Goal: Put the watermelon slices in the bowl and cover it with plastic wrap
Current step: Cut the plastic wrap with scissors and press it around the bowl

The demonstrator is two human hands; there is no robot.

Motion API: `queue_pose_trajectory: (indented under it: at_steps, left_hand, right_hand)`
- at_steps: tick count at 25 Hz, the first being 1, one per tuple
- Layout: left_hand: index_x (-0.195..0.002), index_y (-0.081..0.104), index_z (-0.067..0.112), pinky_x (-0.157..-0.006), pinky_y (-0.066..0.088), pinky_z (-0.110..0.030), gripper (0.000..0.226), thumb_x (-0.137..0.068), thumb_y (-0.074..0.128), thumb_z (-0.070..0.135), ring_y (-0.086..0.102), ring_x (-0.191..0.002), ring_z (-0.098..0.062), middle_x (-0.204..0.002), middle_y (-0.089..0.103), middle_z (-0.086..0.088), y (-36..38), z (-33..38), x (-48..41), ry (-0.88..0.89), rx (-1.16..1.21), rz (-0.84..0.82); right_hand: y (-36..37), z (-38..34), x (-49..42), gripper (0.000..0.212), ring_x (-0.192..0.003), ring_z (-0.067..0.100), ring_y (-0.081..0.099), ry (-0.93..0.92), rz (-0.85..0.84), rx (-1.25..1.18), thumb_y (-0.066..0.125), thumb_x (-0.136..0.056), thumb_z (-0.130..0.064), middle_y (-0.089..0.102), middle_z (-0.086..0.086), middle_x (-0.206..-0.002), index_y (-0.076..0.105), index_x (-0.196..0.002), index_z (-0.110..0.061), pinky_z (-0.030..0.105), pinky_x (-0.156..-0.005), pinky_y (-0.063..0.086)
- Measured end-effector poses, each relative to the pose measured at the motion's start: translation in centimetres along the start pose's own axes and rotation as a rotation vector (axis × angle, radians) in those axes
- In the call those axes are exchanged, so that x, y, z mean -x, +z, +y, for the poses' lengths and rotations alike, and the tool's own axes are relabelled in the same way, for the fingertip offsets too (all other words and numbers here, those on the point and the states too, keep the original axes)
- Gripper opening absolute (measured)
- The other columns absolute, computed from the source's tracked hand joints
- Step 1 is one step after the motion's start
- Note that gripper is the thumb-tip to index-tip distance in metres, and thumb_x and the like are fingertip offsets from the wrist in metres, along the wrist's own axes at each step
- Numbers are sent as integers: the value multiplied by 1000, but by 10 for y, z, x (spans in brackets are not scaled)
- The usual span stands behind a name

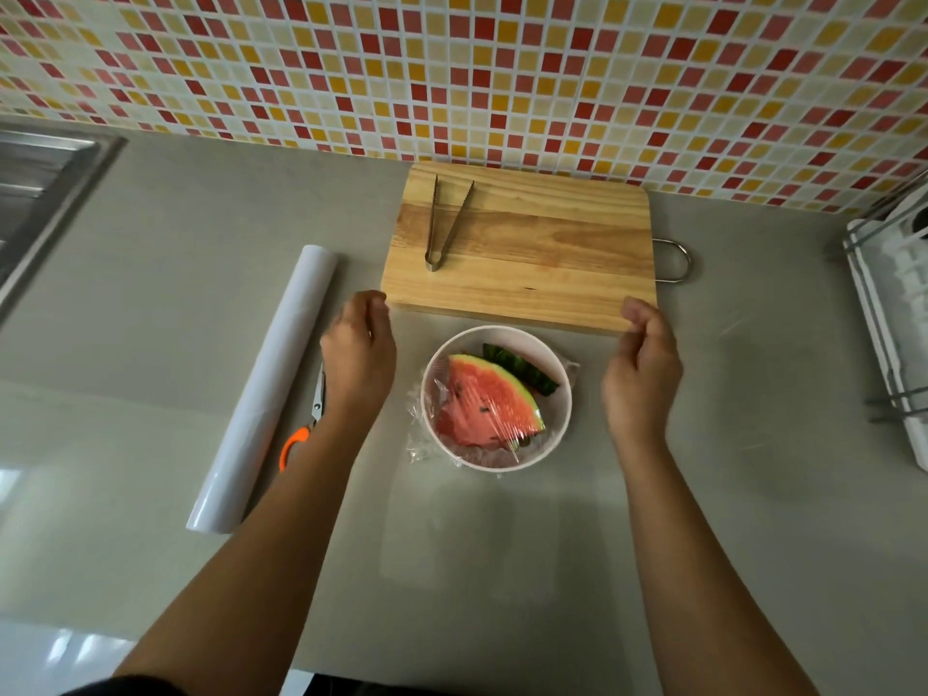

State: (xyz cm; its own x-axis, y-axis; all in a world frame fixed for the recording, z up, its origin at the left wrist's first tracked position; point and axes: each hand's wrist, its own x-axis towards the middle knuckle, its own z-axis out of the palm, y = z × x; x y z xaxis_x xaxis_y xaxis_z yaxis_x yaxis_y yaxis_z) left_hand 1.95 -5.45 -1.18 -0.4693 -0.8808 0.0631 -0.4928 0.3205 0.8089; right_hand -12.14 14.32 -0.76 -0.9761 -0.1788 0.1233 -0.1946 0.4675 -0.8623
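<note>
We record: watermelon slices in the bowl, mid-counter by the cutting board's near edge, plastic wrap draped loosely over; left hand and right hand apparently pinch it; tucking remains.

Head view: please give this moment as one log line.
bowl: watermelon slices inside, plastic wrap over them | left hand: fingers curled, grip unclear | right hand: same | tongs: on cutting board

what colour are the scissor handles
Orange; the scissors lie beside the plastic wrap roll, best seen in the head view.
</note>
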Motion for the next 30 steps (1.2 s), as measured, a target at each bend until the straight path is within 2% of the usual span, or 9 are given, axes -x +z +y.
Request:
queue_pose_trajectory:
  at_steps: [3,6,11,15,17,20,23,25,30]
  left_hand:
    - [-138,46,24,-101,31,-9,58,-96,21,55,44,-125,6,-136,52,9,8,18,43,78,239,-258]
    - [-143,39,24,-106,32,-22,65,-93,15,57,40,-131,-7,-144,46,3,24,16,61,-36,291,-377]
    - [-114,59,44,-100,46,-44,55,-93,11,59,57,-114,-14,-116,65,5,26,6,54,-161,457,-413]
    - [-113,63,36,-99,44,-41,73,-89,2,66,57,-115,-25,-115,65,-8,21,14,48,-214,325,-477]
    - [-134,51,26,-108,31,-36,81,-88,-1,67,43,-132,-25,-138,53,-9,15,10,49,-246,318,-401]
    - [-143,39,24,-112,25,-32,76,-88,8,68,33,-137,-15,-148,40,2,13,7,74,-292,482,-213]
    - [-147,28,23,-102,34,-18,67,-92,11,58,36,-136,-14,-146,39,3,25,9,94,-287,581,-298]
    - [-149,21,22,-109,31,-29,73,-90,9,63,34,-138,-17,-151,35,-3,29,5,80,-257,503,-347]
    - [-151,9,18,-118,12,-36,62,-97,2,49,19,-144,-16,-158,17,-7,11,5,19,-124,388,-319]
  right_hand:
    - [7,-8,34,61,-129,2,41,-69,-343,-359,26,-91,-59,46,-8,-140,45,-135,-21,12,-103,31]
    - [23,-3,52,81,-122,4,49,72,-444,-374,19,-74,-83,54,-6,-133,49,-129,-32,20,-97,42]
    - [36,3,45,78,-100,16,64,347,-358,-410,18,-74,-80,69,4,-103,66,-103,-25,37,-88,51]
    - [29,-8,41,74,-73,9,59,358,-357,-88,7,-77,-77,59,-12,-70,61,-68,-28,27,-65,43]
    - [21,-7,30,83,-86,18,61,248,-380,24,3,-76,-78,64,-8,-82,66,-83,-24,28,-73,41]
    - [21,-3,25,78,-120,17,53,262,-513,-394,9,-77,-76,58,-9,-123,62,-112,-31,33,-98,42]
    - [30,-7,27,72,-105,23,62,380,-553,-517,8,-85,-68,69,3,-107,65,-104,-28,33,-91,51]
    - [31,-13,28,75,-100,21,65,439,-519,-479,8,-84,-70,70,6,-101,67,-96,-26,37,-92,50]
    - [33,-11,86,80,-118,15,51,669,-289,-433,7,-86,-69,57,0,-125,52,-127,-18,23,-92,35]
